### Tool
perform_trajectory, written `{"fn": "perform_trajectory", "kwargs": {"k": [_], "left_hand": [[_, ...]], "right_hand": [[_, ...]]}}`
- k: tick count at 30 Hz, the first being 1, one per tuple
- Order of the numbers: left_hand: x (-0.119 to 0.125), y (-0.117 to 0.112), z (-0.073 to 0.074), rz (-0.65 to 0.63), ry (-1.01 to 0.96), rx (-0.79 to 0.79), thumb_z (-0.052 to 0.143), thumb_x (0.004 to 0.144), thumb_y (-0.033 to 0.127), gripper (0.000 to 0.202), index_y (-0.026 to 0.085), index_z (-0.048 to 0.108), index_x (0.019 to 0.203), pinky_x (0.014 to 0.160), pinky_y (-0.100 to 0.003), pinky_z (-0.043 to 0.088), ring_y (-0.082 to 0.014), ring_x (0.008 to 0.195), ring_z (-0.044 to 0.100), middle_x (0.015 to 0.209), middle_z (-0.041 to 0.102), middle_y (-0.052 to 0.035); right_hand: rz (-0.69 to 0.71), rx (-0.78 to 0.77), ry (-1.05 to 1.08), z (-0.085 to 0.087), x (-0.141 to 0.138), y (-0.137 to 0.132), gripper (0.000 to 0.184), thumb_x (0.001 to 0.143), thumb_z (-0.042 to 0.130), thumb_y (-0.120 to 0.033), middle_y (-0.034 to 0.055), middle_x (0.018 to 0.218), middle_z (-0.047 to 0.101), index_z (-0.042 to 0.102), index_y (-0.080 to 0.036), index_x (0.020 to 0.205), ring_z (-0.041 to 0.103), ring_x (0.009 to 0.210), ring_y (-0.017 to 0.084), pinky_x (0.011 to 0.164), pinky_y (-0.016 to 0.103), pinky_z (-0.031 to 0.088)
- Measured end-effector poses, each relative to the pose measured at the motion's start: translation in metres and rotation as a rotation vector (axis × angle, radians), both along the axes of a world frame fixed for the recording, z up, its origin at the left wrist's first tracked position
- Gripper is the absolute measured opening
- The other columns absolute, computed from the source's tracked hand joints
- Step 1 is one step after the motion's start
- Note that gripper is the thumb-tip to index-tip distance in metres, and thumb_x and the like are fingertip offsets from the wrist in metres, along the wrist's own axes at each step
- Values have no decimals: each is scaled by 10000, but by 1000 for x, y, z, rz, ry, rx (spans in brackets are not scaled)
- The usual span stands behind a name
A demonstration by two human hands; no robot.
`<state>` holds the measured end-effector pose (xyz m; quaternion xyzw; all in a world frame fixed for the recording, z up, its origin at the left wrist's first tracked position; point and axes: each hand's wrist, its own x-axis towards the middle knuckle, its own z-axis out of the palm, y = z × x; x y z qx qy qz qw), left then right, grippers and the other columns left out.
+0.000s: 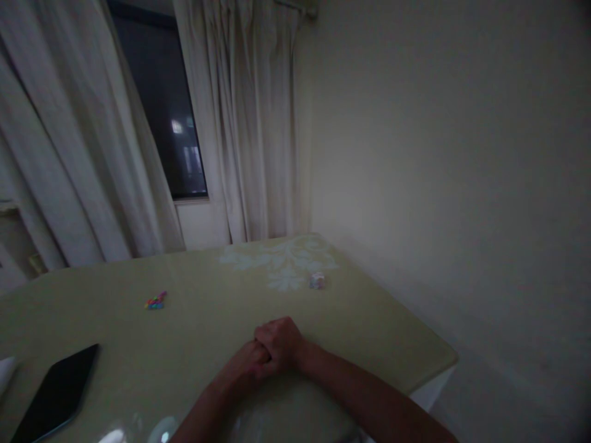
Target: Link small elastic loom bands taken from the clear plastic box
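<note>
Over the front middle of the table, my left hand (252, 360) and my right hand (282, 341) are clasped together. The right hand closes over the left hand's fingers from the right side. Both hands look closed, and whatever may lie between the palms is hidden. A small reddish-pink patch shows at the left hand's thumb side, too blurred to name. Beyond the hands, to the left, lies a small cluster of multicoloured pieces (156, 301). Farther off to the right sits a small clear, pinkish packet or box (317, 281).
The table (207, 289) has a pale green-yellow cover with a white leaf pattern. A dark flat tablet-like slab (60, 394) lies at left, beside a white object (6, 372). Shiny clear round items (162, 429) show at the front edge. A wall (438, 184) borders the right side.
</note>
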<state>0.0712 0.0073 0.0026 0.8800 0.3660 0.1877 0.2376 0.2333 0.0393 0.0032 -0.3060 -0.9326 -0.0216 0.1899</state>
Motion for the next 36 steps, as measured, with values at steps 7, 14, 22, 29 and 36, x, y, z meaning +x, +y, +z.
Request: {"fn": "perform_trajectory", "kwargs": {"k": [7,14,22,29,36], "left_hand": [[-4,0,-1,-27,51,37,580,843,175,318,246,794,1067,885,-321,598,-256,969,763,1050,822,-66],[-8,9,-15,-16,181,125,577,854,148,265,207,783,1010,800,-323,592,-248,890,745,1009,817,-94],[-14,19,-34,-20,306,198,657,925,164,132,163,753,1016,797,-362,604,-202,874,735,981,795,-71],[-14,13,-25,9,242,266,599,834,67,287,193,792,1004,776,-320,598,-244,890,746,976,814,-97],[-16,6,-4,83,78,343,582,926,139,231,241,781,987,877,-328,586,-219,938,740,989,792,-67]], "right_hand": [[-69,-21,-19,4,-6,-5,650,769,648,-830,83,821,770,675,-197,915,732,727,263,597,301,463],[-31,15,-22,3,-6,-5,726,780,605,-870,87,921,753,675,-179,991,727,746,252,589,298,456],[-32,-13,-38,10,-5,-9,697,806,614,-839,71,967,723,659,-186,1047,707,760,227,594,284,426],[-16,-2,8,8,-6,-7,731,792,612,-861,76,957,712,677,-177,1043,697,779,241,649,310,477],[-79,-73,112,21,9,4,684,828,625,-827,102,1000,724,702,-191,1069,704,893,275,798,358,532]]}}
